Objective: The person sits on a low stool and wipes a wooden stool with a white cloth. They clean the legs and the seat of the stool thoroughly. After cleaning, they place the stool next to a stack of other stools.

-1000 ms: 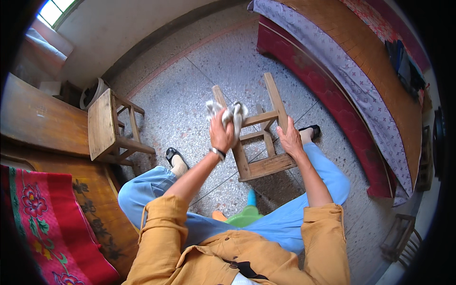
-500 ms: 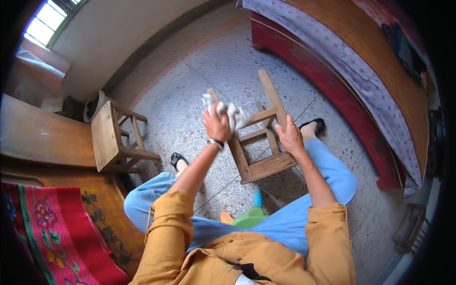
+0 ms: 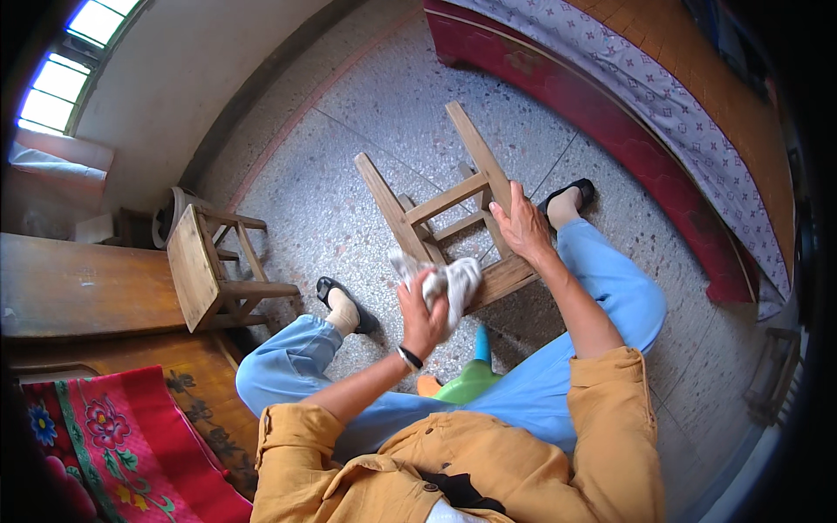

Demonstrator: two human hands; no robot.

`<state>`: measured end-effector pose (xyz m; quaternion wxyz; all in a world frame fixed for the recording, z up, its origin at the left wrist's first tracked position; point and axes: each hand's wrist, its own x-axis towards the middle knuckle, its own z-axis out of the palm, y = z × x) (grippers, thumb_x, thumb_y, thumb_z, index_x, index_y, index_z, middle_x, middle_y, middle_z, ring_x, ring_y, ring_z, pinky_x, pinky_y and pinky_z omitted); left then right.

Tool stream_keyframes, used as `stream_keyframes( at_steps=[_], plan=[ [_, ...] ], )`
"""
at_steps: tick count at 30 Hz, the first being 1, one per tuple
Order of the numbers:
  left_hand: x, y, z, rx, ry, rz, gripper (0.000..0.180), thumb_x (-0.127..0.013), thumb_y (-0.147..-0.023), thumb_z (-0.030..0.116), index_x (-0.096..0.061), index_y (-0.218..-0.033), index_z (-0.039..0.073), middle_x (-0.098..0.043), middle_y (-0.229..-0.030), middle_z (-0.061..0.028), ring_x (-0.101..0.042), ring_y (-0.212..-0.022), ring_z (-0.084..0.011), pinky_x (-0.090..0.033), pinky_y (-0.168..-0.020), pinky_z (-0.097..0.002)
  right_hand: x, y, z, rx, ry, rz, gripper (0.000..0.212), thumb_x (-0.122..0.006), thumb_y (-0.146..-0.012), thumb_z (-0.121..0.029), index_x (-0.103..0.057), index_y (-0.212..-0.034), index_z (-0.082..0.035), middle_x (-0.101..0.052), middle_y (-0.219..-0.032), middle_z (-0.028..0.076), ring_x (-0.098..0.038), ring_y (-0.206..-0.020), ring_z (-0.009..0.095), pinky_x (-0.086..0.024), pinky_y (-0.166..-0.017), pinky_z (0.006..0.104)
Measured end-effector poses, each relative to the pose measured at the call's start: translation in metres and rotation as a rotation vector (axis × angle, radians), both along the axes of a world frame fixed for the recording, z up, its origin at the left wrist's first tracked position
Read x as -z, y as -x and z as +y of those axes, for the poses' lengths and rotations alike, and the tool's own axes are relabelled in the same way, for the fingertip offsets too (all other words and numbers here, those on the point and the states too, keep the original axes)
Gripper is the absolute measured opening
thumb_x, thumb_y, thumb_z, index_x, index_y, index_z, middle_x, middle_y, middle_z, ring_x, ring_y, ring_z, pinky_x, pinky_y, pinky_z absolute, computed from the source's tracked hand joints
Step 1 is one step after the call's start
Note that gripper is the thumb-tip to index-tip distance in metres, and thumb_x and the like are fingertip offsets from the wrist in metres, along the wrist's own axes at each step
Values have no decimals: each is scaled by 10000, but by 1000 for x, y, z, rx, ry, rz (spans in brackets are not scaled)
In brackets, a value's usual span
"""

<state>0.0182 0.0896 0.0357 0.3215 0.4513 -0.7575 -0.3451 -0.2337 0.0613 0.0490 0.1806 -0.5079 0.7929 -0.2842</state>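
Observation:
A wooden stool lies tipped over between my knees, its legs pointing away from me and its seat side nearest. My left hand is closed on a crumpled white-and-grey rag, pressed against the near left corner of the stool, where a leg meets the seat. The rag hides that corner. On the other side, my right hand grips the right leg close to the seat, fingers along its outer edge and the thumb toward the inside.
A second wooden stool stands upright at left, beside a brown wooden cabinet and a red floral cloth. A dark red bed frame curves along the right. Under me is a green plastic seat. The speckled floor spreads around.
My left hand has drawn the rag toward me, down the left leg from near its tip to the seat corner. My right hand keeps its hold on the right leg.

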Motion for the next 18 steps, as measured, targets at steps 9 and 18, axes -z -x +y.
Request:
stream_keyframes(
  at_steps=[9,18],
  plan=[
    [11,15,-116,-286,231,-108,368,-616,-851,214,-537,-1203,139,-485,-1142,-234,-413,-1117,-408,-299,-965,-511,-9,0,-1,31,-2,-186,528,-384,-966,-497,-431,-1182,-18,-627,-924,282,-603,-882,465,-475,-743,526],
    [-34,117,-133,141,560,-484,405,-643,-785,202,-548,-1178,186,-567,-1105,-113,-523,-1039,-296,-411,-850,-435,8,3,0,66,153,-266,784,-142,-940,-646,-393,-1360,-33,-619,-1075,269,-560,-1038,469,-449,-837,500]
  ],
)
